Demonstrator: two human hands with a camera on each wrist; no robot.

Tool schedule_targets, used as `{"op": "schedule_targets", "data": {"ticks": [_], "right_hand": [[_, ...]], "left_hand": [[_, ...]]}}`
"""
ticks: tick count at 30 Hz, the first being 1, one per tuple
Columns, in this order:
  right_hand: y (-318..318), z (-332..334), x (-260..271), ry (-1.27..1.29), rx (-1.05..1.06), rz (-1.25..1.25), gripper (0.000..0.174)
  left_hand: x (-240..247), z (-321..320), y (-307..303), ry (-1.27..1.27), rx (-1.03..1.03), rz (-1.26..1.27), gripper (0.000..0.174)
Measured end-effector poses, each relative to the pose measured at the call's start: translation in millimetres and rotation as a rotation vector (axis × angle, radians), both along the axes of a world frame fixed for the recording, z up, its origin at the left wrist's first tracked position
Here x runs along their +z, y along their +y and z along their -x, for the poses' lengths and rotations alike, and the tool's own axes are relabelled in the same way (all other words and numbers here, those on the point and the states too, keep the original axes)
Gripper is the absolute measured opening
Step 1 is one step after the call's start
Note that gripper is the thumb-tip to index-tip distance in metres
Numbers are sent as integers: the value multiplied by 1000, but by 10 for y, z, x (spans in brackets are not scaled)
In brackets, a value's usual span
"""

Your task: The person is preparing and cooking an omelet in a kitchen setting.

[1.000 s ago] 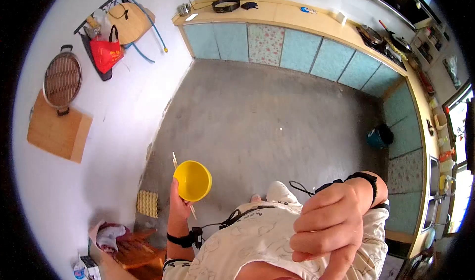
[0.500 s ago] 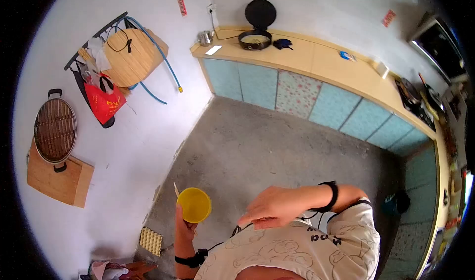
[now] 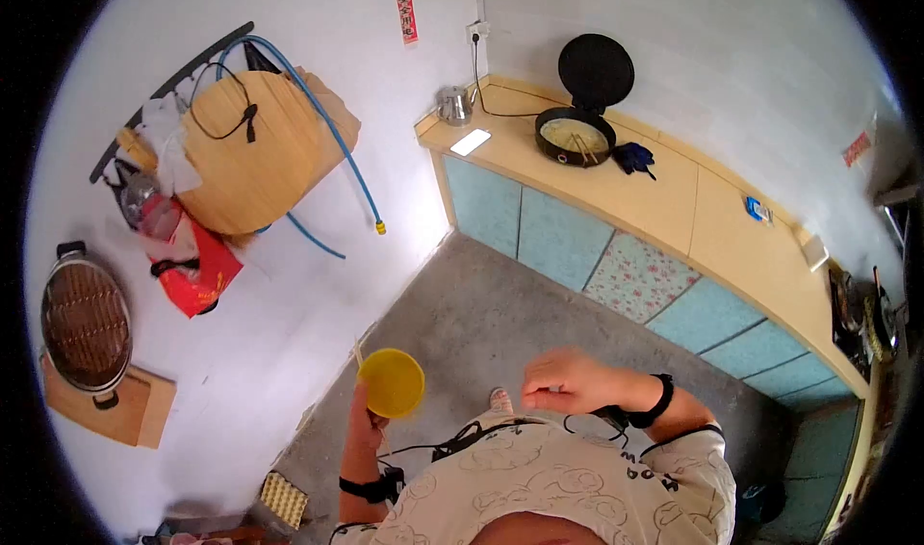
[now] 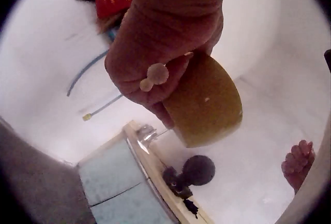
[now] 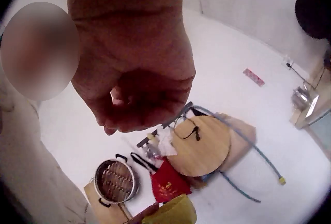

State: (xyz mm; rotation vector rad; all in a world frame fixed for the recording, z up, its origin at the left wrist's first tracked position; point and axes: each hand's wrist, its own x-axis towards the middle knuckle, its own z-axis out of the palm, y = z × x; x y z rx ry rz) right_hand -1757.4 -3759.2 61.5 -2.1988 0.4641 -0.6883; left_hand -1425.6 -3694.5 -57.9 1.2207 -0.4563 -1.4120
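Note:
My left hand (image 3: 360, 424) grips a yellow bowl (image 3: 394, 383) by its side, low in front of my body. Along with the bowl it holds a pair of chopsticks (image 3: 359, 354); their round ends (image 4: 158, 74) poke out of the palm in the left wrist view. The bowl's outer side (image 4: 204, 105) faces that camera. In front of my shirt, the right hand (image 3: 570, 378) hangs with loosely curled fingers and nothing in it. Its palm and bent fingers (image 5: 150, 123) fill the upper part of the right wrist view, apart from the bowl.
Ahead, a round electric pan (image 3: 549, 150) with its black lid (image 3: 597, 68) raised stands on the counter (image 3: 654, 194); food and sticks lie inside. A metal kettle (image 3: 454, 106), a white phone-like slab (image 3: 471, 142) and a dark cloth (image 3: 633, 158) sit nearby. Boards (image 3: 250, 150) hang at left.
The view has turned toward the left and come nearer the counter with the pan. My right hand has dropped from close to the camera to in front of my chest. The left keeps the bowl.

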Motion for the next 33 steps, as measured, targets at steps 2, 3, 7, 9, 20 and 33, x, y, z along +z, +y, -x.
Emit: {"op": "schedule_targets", "data": {"ticks": [2,3,7,9,20,33], "right_hand": [[-262,-27,29,-78,-10,1,18],[-476,20,32,-48,-40,-14,21],[-973,200,-62,68,-191,-23,25],[-1633,143,-275,29,-230,-128,26],[-3924,-191,-803,109,-191,-513,27],[-4734,-1542,-522,217,354,-340,22]], "left_hand": [[98,-15,-375,-7,-14,19,37],[124,-21,-593,10,-19,20,37],[247,-69,-1044,25,-94,-8,37],[186,23,-1569,-23,-8,-78,37],[-30,8,-2345,-88,403,-182,41],[106,595,-1649,-24,804,-60,50]]}}
